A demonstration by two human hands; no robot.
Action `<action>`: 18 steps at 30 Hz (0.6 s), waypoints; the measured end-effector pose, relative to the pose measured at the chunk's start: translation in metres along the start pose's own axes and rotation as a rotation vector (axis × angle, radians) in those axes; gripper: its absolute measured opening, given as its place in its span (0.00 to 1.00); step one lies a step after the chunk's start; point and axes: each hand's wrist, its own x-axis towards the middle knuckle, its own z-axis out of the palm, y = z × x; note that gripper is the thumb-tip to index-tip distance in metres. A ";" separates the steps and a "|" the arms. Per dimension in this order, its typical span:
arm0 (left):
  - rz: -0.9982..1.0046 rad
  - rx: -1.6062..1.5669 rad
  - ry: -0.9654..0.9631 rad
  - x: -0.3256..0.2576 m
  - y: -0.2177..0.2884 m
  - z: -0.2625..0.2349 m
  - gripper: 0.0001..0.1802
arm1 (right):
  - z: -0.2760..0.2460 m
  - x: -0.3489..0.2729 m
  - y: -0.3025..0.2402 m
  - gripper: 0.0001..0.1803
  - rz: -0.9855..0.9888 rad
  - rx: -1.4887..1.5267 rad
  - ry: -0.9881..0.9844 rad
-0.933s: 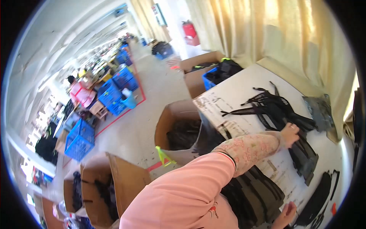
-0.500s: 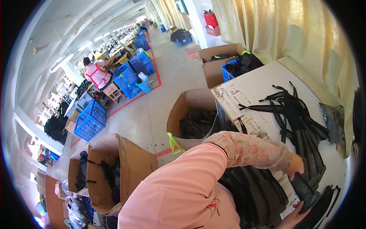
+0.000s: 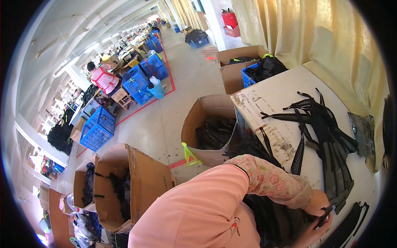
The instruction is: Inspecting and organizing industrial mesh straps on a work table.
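Observation:
My left hand [image 3: 319, 201], at the end of a flowered oversleeve, is closed on the edge of a black fabric piece [image 3: 325, 215] at the lower right. Just below it, my right hand [image 3: 316, 232] has its fingers curled round the same piece. Both hands are close together, over the near part of the table. Beyond them lies a stack of black fabric parts [image 3: 336, 175] with mesh straps [image 3: 308, 105] fanned out on the tabletop. More dark fabric [image 3: 275, 221] lies under my left forearm, partly hidden by it.
The worn white table [image 3: 264, 97] stands beside a yellow curtain [image 3: 306, 33]. Cardboard boxes with black goods [image 3: 194, 120] [image 3: 151, 173] stand to its left. Black strips [image 3: 345, 225] lie at the near right. Across the aisle, a person in pink [image 3: 104, 78] sits among blue crates [image 3: 98, 129].
My left hand has moved down and toward my right hand. The black piece, spread flat before, is now bunched between them. A mesh strap by the stack shows more fully.

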 end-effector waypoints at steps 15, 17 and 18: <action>0.056 -0.029 -0.180 0.008 -0.029 0.011 0.21 | -0.007 0.005 0.026 0.12 0.142 0.206 -0.378; 0.215 -0.096 -0.222 0.004 -0.023 0.007 0.17 | -0.005 0.005 0.030 0.13 0.071 0.050 -0.290; 0.209 -0.095 -0.221 0.001 -0.018 0.006 0.17 | -0.004 0.004 0.033 0.13 0.070 0.055 -0.293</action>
